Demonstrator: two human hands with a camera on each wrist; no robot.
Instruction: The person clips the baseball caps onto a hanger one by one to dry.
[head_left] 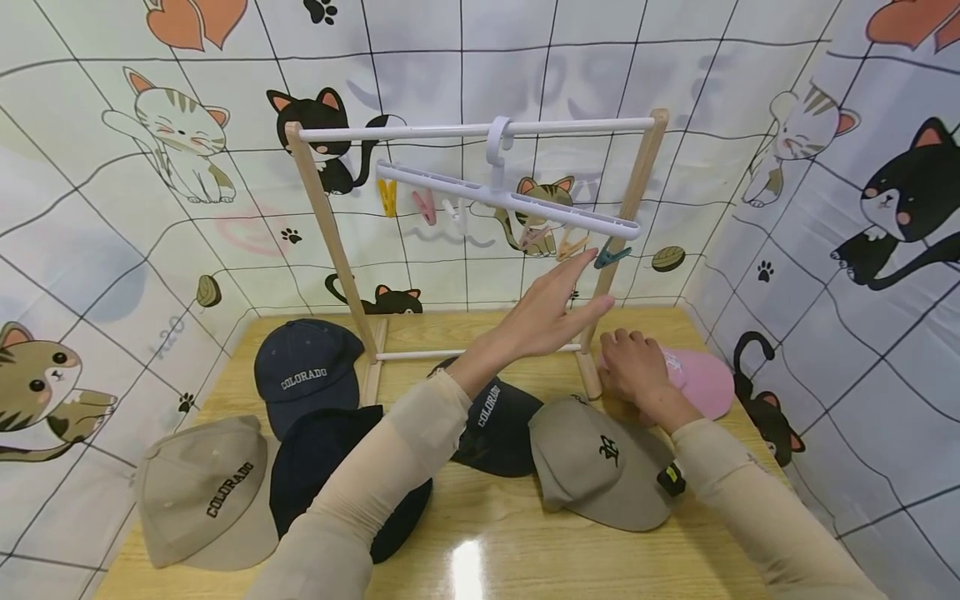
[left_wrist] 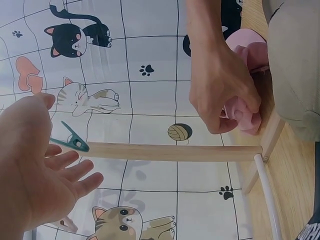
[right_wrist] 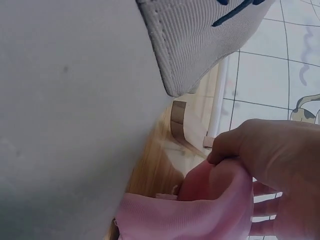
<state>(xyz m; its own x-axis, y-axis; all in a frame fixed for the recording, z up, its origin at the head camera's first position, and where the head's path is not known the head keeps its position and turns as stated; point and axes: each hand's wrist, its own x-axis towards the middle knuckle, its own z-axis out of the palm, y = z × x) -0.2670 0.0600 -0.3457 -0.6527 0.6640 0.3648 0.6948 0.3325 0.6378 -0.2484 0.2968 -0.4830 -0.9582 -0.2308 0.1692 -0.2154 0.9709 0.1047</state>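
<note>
My left hand (head_left: 546,312) reaches up under the right end of a white clip hanger (head_left: 517,202), its fingers spread straight beside a teal clothespin (head_left: 612,254). In the left wrist view the same teal clothespin (left_wrist: 74,140) hangs between thumb and fingers, not pinched. Low at the right, my right hand (head_left: 637,371) grips a pink cap (head_left: 705,385) near the rack's right foot. The right wrist view shows thumb and fingers pinching the edge of the pink fabric (right_wrist: 220,205), which folds open toward the camera.
A wooden rack (head_left: 330,225) with a white top rod (head_left: 405,132) carries the hanger. Yellow (head_left: 387,198), pink (head_left: 424,207) and other clothespins hang along it. Around lie a beige cap (head_left: 592,458), a black cap (head_left: 498,421), a navy cap (head_left: 307,367) and more caps at left.
</note>
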